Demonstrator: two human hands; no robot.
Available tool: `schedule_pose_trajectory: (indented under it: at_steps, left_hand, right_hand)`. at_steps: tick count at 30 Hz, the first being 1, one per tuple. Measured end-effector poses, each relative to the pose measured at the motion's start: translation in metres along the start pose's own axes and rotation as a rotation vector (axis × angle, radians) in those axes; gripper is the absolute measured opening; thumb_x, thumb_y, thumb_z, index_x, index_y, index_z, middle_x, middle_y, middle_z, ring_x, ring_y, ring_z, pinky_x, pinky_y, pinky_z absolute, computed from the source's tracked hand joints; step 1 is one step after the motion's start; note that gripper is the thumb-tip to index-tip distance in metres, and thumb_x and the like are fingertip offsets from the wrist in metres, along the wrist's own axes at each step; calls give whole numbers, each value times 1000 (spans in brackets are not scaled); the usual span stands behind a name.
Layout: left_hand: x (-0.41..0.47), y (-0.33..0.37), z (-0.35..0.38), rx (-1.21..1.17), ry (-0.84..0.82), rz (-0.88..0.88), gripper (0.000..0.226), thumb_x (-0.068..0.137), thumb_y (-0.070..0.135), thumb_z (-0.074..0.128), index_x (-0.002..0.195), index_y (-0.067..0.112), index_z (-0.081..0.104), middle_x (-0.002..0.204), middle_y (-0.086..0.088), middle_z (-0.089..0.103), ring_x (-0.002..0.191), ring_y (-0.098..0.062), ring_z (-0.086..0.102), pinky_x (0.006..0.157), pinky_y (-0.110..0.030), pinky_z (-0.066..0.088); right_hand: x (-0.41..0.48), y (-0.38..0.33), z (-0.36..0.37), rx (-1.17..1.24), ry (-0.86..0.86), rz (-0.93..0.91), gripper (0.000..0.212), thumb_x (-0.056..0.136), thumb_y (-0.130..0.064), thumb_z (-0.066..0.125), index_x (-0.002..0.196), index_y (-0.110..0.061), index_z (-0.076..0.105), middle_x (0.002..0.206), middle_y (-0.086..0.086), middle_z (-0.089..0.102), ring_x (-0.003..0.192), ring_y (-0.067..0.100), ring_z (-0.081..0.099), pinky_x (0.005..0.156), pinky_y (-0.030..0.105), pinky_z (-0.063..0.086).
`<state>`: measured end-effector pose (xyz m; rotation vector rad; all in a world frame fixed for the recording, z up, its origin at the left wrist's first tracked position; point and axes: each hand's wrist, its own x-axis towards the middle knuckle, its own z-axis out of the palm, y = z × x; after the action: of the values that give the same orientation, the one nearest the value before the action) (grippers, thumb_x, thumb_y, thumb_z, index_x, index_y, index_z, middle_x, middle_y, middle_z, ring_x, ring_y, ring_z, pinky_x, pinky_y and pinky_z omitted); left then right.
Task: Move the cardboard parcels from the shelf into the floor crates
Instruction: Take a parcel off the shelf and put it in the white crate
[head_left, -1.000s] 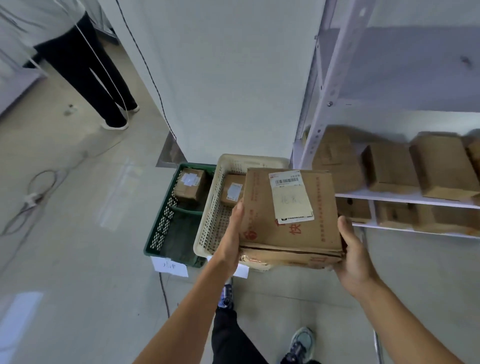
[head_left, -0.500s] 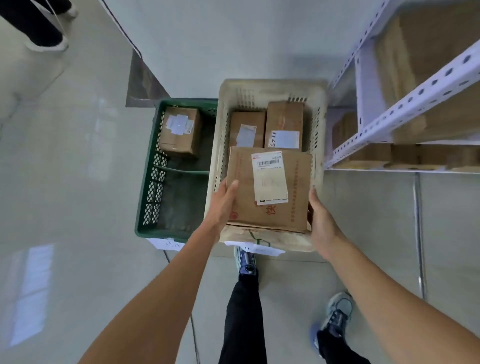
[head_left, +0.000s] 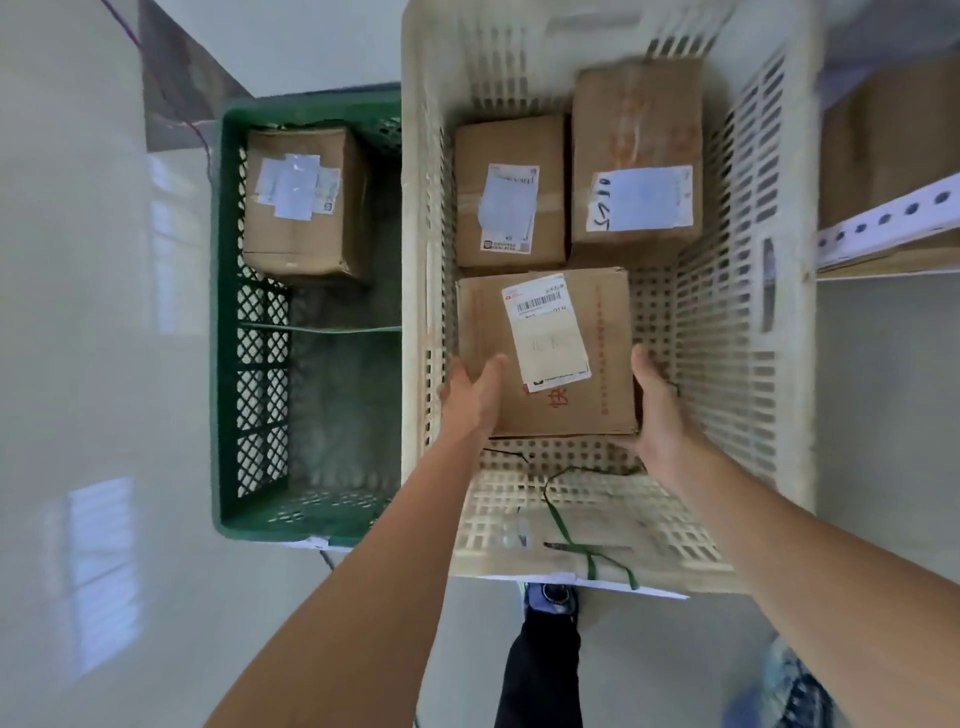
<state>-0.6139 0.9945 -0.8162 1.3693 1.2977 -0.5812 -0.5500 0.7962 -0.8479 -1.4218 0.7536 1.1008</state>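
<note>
Hands on opposite sides, left hand and right hand gripping a label-up parcel, low in the near end of the cream crate, just short of two parcels at its far wall, likely filling the free space.

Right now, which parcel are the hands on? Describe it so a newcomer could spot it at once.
Find the cream crate beside the green crate on the floor. Inside lie three cardboard parcels; yours is the nearest parcel, gripped between the left hand and right hand. Unlike the two parcels behind, it bears a red mark below its label.
</note>
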Motion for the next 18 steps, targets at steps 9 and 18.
schedule_pose_trajectory:
  at_steps: [9,18]
  left_hand:
    - [55,-17,21,92,119,12,96,102,57,56,171,39,-9,182,1,0,167,-29,6,132,-65,14]
    - [47,-26,42,97,140,98,84,104,53,50,173,32,7,180,15,-12,166,-23,-15,132,-62,2]
  right_hand:
    - [71,27,25,43,-17,-51,108,64,-95,61,159,-54,31,170,-7,37,156,25,34,125,66,25]
    - [97,29,36,76,3,-98,79,92,-74,46,163,-43,31,169,-3,38,154,24,37,126,60,30]
